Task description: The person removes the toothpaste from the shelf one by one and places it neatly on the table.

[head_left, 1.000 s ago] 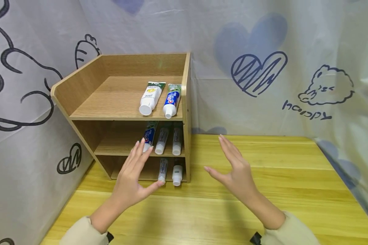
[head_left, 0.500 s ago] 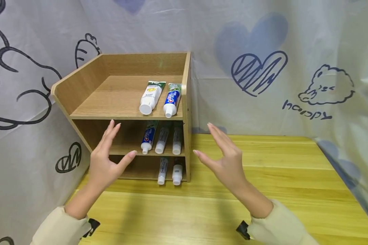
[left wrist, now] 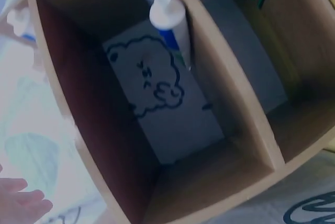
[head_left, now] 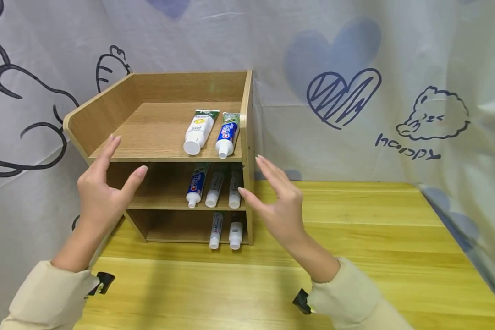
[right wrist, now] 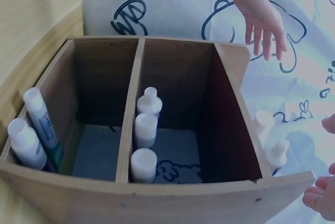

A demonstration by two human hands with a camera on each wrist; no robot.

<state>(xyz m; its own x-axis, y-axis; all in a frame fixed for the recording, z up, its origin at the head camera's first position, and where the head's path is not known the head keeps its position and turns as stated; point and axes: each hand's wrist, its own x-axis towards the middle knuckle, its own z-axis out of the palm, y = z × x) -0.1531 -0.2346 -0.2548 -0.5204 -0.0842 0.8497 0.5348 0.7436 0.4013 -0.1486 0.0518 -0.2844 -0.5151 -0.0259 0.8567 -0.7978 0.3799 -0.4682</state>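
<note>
Two pale sleeves (head_left: 47,293) extend over the table (head_left: 375,256), each with a black clip (head_left: 302,301) at the cuff. Left hand (head_left: 99,195): released, fingers extended, thumb spread apart, raised in front of the left front corner of the shelf (head_left: 103,114). Right hand (head_left: 281,208): released, in a matching attitude, raised in front of the shelf's right front edge, thumb tip in the line of sight to the middle board. The shelf stands toward the table's rear left corner. The bottom board (head_left: 169,233) carries a slim white tube (head_left: 216,229) and, nearer its right edge, a thicker white tube (head_left: 236,236); both caps project past the front edge. The middle board (head_left: 165,199) carries, left to right, a blue tube (head_left: 196,181), a grey-white tube (head_left: 215,185) and a second grey-white tube (head_left: 233,183) nearest the right edge, caps at the front edge. The top board (head_left: 161,123) carries a white-and-green tube (head_left: 200,130) and, just beside the right edge, a blue-and-green tube (head_left: 228,135), caps toward the front edge. Behind the table's rear edge hangs a white sheet (head_left: 272,27), bearing a drawn heart (head_left: 344,98) and, farther right, a drawn animal face (head_left: 433,114)
</note>
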